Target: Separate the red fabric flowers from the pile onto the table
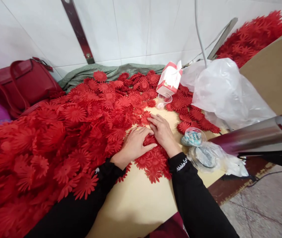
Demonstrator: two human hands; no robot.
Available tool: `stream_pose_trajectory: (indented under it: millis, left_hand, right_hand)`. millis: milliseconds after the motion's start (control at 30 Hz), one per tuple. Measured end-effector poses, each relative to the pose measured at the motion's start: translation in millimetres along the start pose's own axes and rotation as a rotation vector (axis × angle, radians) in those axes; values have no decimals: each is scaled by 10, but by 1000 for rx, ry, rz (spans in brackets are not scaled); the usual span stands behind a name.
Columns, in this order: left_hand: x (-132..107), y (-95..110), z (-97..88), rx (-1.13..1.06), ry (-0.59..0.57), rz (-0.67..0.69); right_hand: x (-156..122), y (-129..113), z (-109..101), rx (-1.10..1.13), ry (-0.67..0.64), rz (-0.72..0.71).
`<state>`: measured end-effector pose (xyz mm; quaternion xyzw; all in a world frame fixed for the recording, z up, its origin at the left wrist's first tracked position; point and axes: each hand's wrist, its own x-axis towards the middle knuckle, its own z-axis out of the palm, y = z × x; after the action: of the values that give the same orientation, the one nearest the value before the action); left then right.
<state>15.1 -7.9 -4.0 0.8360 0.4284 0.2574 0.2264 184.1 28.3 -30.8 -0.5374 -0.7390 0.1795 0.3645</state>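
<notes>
The scene was brightly and evenly lit, the glossy white tiled wall [131,29] throwing back soft light. Glare washed out the crumpled clear plastic bag [220,89]. Only soft shadows lay on the pale yellow tabletop [136,201]. The heap of red fabric flowers [32,158] smeared into blur toward the left edge, where wide-angle stretching bent the view.

- Left hand [134,142] and right hand [162,133]: palms down, side by side on red fabric flowers [153,158].
- Bench [136,201]: tan, flower heap at left.
- Clear cup [193,137]: blue pieces inside, just right of the hands.
- Red handbag [19,84]: far left.
</notes>
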Motion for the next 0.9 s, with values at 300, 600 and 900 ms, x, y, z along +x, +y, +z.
stream_pose_trajectory:
  millis: [300, 600, 900]
  left_hand:
    - [-28, -5, -129, 164, 128, -126]
    - [-101, 18, -426, 593, 21, -275]
    - [128, 146, -331, 494, 55, -47]
  right_hand:
    - [-144, -264, -153, 248, 36, 109]
    - [-1001, -603, -541, -76, -65, -54]
    - [-1342, -578, -88, -384, -97, -146]
